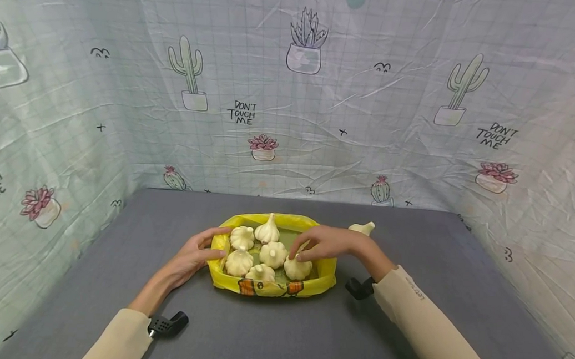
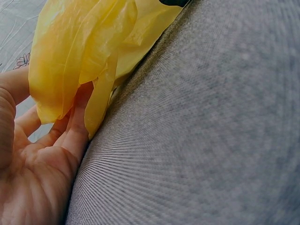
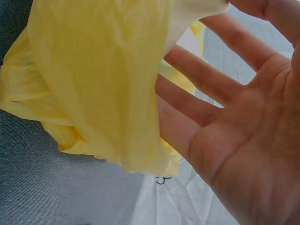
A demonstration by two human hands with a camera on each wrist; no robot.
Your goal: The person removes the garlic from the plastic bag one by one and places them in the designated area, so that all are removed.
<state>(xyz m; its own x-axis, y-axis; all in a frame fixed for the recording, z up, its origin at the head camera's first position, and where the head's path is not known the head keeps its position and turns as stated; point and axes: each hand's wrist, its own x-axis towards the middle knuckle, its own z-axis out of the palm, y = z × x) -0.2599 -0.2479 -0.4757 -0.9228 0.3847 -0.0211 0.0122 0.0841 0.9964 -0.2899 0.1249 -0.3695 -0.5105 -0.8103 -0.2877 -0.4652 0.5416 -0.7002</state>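
Several white garlic bulbs (image 1: 273,255) sit inside a yellow plastic bag (image 1: 272,289), whose sides are folded down into a low open basin. At the bag's right end my right hand (image 1: 327,242) pinches a garlic bulb (image 1: 298,268) by its top. The right wrist view shows that bulb's pale neck (image 3: 199,10) at the thumb and fingertips, partly hidden by the yellow plastic. My left hand (image 1: 194,257) holds the bag's left rim, thumb and fingers against the plastic. In the left wrist view the yellow folds (image 2: 89,51) cover its fingertips.
Another garlic bulb (image 1: 362,228) lies outside the bag, behind my right wrist. A grey cloth (image 1: 276,340) covers the table. Sheets printed with cacti (image 1: 288,163) hang at the back and both sides.
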